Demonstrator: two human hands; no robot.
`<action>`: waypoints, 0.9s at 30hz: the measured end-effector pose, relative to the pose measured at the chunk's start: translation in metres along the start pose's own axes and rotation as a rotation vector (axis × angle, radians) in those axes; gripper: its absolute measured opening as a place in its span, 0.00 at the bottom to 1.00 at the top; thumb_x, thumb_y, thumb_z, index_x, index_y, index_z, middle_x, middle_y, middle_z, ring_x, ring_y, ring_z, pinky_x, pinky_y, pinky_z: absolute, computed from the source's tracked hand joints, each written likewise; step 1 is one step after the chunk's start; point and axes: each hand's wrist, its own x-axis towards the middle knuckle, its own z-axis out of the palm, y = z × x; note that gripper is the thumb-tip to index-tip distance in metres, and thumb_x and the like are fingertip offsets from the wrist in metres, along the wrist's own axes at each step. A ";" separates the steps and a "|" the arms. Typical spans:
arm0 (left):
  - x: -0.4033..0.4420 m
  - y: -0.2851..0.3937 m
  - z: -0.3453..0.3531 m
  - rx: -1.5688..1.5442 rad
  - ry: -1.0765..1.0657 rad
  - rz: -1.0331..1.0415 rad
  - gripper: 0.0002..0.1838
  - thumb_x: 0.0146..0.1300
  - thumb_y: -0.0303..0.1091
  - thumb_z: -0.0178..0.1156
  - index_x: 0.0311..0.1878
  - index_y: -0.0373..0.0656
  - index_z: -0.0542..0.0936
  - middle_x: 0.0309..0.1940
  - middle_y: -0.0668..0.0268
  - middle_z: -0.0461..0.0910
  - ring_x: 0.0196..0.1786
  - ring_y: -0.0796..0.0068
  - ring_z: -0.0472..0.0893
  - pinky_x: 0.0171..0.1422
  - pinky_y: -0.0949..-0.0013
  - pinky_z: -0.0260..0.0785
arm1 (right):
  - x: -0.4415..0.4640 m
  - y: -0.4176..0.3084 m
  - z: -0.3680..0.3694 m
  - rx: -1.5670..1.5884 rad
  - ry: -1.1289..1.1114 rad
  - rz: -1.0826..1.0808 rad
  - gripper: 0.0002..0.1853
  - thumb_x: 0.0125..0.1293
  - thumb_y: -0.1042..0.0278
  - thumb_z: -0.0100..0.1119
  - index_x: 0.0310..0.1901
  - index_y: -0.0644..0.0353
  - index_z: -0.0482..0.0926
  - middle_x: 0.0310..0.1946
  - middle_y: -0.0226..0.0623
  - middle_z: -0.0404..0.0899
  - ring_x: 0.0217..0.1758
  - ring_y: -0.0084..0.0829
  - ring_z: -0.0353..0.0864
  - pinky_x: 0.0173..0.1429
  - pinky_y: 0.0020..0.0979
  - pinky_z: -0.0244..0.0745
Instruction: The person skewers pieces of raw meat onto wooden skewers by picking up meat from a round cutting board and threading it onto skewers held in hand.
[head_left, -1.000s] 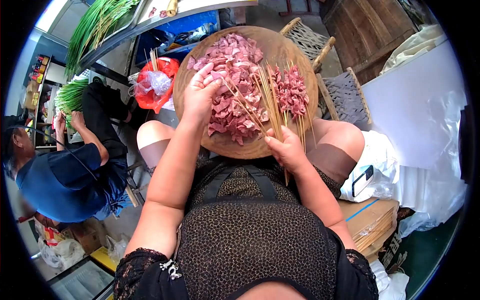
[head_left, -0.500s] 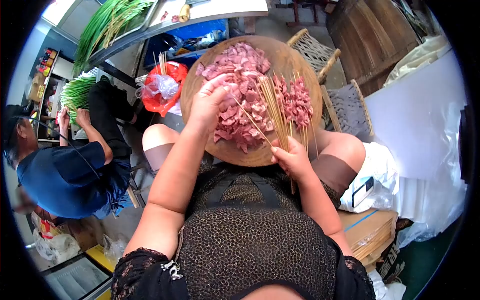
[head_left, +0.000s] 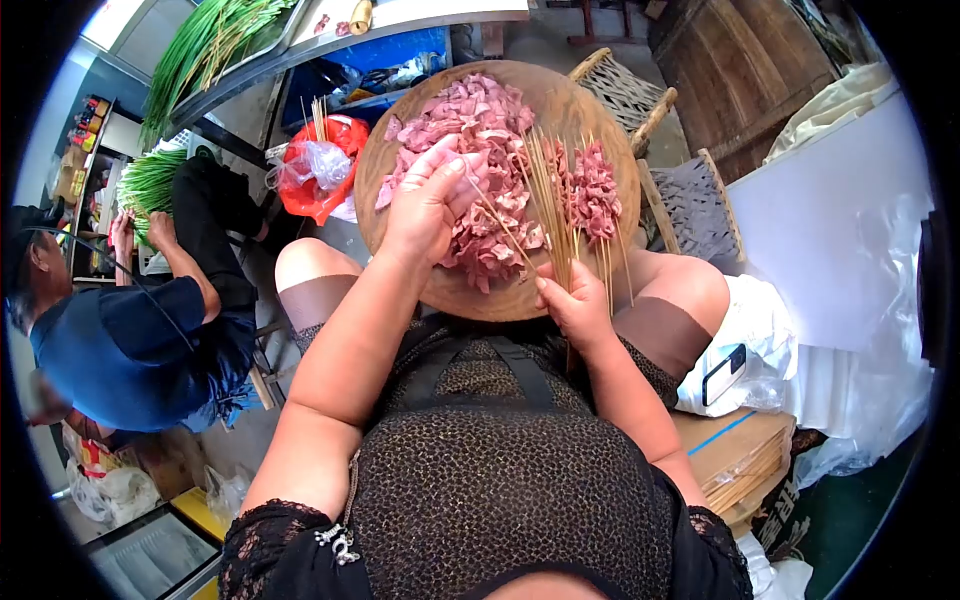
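Note:
A round wooden board (head_left: 400,115) lies over my knees, with a heap of sliced raw meat (head_left: 490,110) on its left and middle. My left hand (head_left: 430,200) is over the heap, its thumb and fingers closed on a piece of meat at the tip of a thin skewer. My right hand (head_left: 578,300), near the board's front edge, grips a bundle of bamboo skewers (head_left: 545,190) and the lower end of that one skewer. Skewers loaded with meat (head_left: 595,190) lie side by side on the board's right part.
At the left a seated person (head_left: 120,340) handles green stalks (head_left: 150,185). A red bag (head_left: 325,170) with skewers stands left of the board. Woven stools (head_left: 695,205) stand to the right. A phone (head_left: 724,375) rests on white plastic by my right knee.
My left fingers have shifted from the skewer tip's left side to close around it with meat. The view has moved slightly. My right hand keeps its hold on the bundle.

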 end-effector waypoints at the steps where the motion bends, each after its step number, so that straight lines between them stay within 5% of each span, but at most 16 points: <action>1: -0.002 0.001 0.002 0.020 0.002 0.014 0.22 0.63 0.26 0.52 0.60 0.41 0.63 0.47 0.57 0.76 0.50 0.65 0.78 0.55 0.63 0.73 | -0.001 -0.002 0.000 0.006 -0.010 0.002 0.06 0.61 0.74 0.55 0.39 0.63 0.72 0.25 0.28 0.74 0.26 0.18 0.73 0.33 0.20 0.69; 22: -0.005 -0.009 -0.006 -0.037 -0.145 -0.089 0.25 0.62 0.24 0.51 0.63 0.39 0.59 0.47 0.55 0.75 0.50 0.63 0.77 0.57 0.62 0.71 | -0.007 0.016 0.007 0.049 -0.027 -0.019 0.11 0.62 0.72 0.54 0.46 0.65 0.73 0.25 0.25 0.72 0.24 0.16 0.69 0.31 0.18 0.66; 27: 0.009 -0.003 -0.013 -0.113 -0.198 -0.174 0.18 0.68 0.39 0.43 0.55 0.38 0.66 0.41 0.56 0.77 0.47 0.60 0.78 0.57 0.56 0.69 | -0.007 -0.005 0.013 0.070 -0.002 0.075 0.11 0.62 0.72 0.55 0.46 0.64 0.73 0.24 0.25 0.72 0.24 0.16 0.70 0.31 0.18 0.66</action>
